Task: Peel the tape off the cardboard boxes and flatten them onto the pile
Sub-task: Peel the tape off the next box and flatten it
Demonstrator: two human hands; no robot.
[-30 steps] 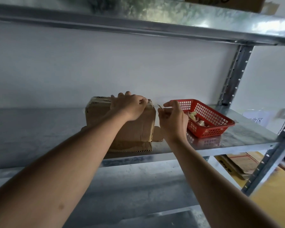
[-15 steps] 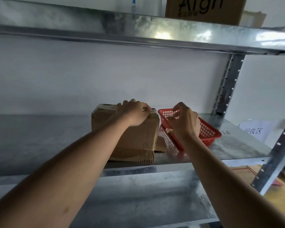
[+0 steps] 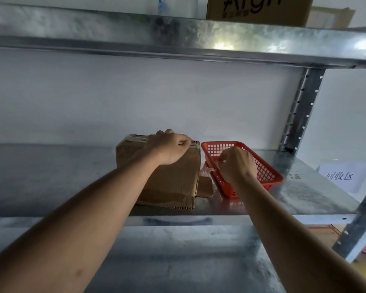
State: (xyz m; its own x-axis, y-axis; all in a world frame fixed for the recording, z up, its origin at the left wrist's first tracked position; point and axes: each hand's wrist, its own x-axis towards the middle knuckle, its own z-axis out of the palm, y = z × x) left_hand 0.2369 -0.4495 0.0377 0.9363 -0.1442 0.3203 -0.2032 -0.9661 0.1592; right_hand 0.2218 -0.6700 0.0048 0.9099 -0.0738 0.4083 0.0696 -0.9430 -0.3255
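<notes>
Left hand (image 3: 167,148): your fingers curl over the cardboard box (image 3: 169,178) top.
Right hand (image 3: 237,163): curled at the box's right, above the red basket (image 3: 262,168); any hold cannot be told.

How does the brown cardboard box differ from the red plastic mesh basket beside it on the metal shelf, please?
The brown cardboard box is tall, solid-walled and closed on top; the red plastic mesh basket is low, perforated and open-topped. The left hand rests on the box's top edge, while the right hand, fingers curled, is over the basket. Both sit side by side on the same metal shelf.
</notes>
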